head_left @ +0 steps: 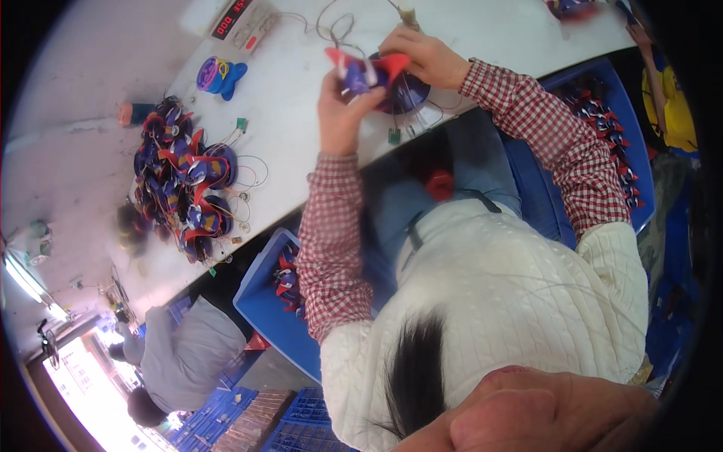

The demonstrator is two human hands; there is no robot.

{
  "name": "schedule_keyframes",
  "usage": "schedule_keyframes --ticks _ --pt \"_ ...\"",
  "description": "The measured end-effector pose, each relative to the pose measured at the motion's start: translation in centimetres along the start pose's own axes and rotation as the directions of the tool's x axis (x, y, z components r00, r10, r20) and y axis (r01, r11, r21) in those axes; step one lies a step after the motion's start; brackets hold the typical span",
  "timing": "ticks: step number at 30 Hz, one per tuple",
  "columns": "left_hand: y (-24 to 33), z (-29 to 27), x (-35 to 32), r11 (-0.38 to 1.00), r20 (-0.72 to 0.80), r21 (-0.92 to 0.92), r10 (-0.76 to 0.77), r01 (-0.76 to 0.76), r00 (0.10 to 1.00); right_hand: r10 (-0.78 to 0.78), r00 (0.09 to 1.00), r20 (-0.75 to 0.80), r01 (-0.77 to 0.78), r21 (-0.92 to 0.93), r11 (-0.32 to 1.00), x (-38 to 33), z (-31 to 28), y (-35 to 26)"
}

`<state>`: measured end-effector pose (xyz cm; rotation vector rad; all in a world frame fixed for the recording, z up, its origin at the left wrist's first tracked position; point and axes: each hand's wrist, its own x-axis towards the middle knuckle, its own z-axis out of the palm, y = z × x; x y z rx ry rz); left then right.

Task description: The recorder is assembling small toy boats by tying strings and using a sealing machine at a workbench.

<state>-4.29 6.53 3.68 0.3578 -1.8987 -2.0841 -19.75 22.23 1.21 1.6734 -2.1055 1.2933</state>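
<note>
My left hand (pixel 343 113) is closed around a small plastic toy part (pixel 358 79) in red, purple and white, lifted above the white table's front edge. At its far right side my right hand (pixel 429 62) has its fingers bent against the same part, their tips partly hidden. A dark blue round piece (pixel 411 93) belongs to or sits right behind the part. Thin wires hang below it, with a small green circuit board (pixel 394 136) at the end of one.
Many similar toy parts (pixel 184 162) with wires are heaped on the table's left side. A blue-and-purple tape-like holder (pixel 222 77) and a digital scale (pixel 239 29) stand farther back. Blue bins (pixel 260 290) of parts flank my lap; a person (pixel 184 350) in grey sits at lower left.
</note>
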Motion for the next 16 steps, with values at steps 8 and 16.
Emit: schedule_keyframes --ticks 8,16 --pt "-3.6 2.8 1.4 0.970 -0.074 0.137 0.211 -0.200 0.975 -0.041 0.987 -0.154 0.012 -0.183 0.983 -1.0 1.3 1.2" --pt "-5.2 2.8 1.4 0.747 -0.212 0.647 0.370 -0.154 0.905 0.434 0.821 0.372 -0.566 0.635 0.526 -2.7 1.5 8.5"
